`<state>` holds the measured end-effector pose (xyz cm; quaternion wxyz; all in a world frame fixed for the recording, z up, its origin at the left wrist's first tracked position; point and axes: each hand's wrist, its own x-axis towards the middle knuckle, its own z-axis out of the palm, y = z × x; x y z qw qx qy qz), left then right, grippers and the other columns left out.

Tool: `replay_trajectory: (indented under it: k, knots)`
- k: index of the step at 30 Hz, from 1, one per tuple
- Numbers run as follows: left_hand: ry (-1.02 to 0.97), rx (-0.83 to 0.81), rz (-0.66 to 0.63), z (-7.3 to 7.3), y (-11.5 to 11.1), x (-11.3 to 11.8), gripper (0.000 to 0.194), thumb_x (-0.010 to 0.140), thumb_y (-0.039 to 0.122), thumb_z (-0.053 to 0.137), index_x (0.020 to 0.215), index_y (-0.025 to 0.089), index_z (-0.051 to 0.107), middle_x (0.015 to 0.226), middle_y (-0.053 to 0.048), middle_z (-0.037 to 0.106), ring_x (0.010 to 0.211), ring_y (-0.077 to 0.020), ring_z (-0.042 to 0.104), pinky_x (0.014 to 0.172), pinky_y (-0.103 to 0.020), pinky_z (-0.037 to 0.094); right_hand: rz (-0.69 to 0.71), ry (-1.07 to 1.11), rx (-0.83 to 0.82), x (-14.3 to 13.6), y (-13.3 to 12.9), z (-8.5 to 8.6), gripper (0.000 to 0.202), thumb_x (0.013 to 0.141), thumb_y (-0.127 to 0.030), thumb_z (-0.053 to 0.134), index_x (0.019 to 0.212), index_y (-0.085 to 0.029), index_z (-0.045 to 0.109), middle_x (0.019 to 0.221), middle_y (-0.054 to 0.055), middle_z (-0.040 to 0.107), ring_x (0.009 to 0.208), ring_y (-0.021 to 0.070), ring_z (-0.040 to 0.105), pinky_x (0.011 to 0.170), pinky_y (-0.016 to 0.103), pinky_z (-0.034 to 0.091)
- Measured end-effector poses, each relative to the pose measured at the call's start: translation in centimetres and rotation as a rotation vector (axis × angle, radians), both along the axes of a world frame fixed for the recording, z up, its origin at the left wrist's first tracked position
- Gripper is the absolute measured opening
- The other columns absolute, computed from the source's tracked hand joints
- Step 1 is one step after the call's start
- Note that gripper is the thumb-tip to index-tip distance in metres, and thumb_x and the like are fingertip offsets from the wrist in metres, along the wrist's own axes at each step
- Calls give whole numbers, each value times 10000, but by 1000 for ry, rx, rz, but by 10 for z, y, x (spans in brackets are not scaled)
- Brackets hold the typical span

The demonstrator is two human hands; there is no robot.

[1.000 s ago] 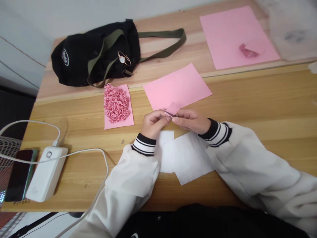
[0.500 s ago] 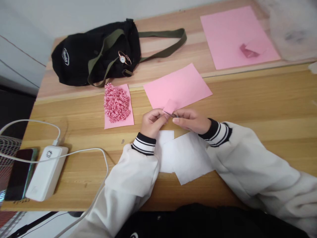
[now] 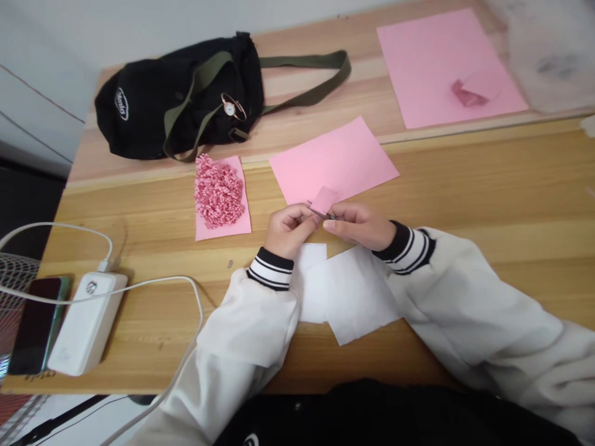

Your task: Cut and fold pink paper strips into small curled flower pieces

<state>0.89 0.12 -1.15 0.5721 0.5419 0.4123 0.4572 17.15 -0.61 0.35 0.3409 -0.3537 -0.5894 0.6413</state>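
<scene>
Between finger and thumb, my left hand (image 3: pixel 291 229) pinches a small piece of pink paper (image 3: pixel 324 199). My right hand (image 3: pixel 364 225) is closed around a small pair of scissors (image 3: pixel 329 216), its handles mostly hidden by my fingers. Thin dark blades lie at the lower edge of the pink piece, and one tip pokes out on its left side. Just behind my hands lies a larger pink sheet (image 3: pixel 341 158). Under my wrists are white paper sheets (image 3: pixel 360 297), partly overlapping.
A pile of curled pink paper bits (image 3: pixel 218 193) rests on a pink card at left. Farther back lie a black bag (image 3: pixel 149 105) with a watch on it and another pink sheet (image 3: pixel 432 68). A white power bank (image 3: pixel 86 328), its cable and a phone (image 3: pixel 35 325) occupy the left.
The small pink piece has turned and shifted slightly right in my fingers. A blade tip now shows on its left side. My hands have barely moved.
</scene>
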Motion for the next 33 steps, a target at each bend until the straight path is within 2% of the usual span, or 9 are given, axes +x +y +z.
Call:
replay_trajectory:
  k: [5,13,19,25,33]
  knots:
    - [-6,23,3,0,0,0,154,648,252,721,573,149,634,509,26,534,487,-74,438,522,-228,362,-2,26,5,-1,-1,1,383,785,-504,599,661,-161,482,512,-72,337,508,73,334,464,231,231]
    - [13,46,11,-1,0,1,187,654,285,721,568,148,626,505,25,543,490,-73,447,541,-229,388,-12,-17,-23,-1,0,2,414,760,-550,598,668,-160,490,524,-66,357,513,72,347,467,231,244]
    - [-2,30,21,0,-1,1,189,656,303,717,586,148,634,513,19,541,486,-73,442,488,-212,347,5,26,-13,-1,0,1,372,780,-509,598,758,-141,548,520,-74,354,515,69,354,474,228,255]
    - [19,48,10,-3,-1,1,210,665,317,711,580,147,621,520,18,543,493,-75,445,496,-214,353,-5,54,-16,-1,0,1,377,783,-486,617,658,-152,494,521,-71,360,518,62,356,485,224,269]
    - [3,41,-5,-1,-1,1,208,662,313,708,574,147,619,519,18,547,500,-74,455,502,-213,358,-3,53,-20,-1,0,0,369,778,-490,617,691,-144,524,537,-65,371,533,69,370,492,228,274]
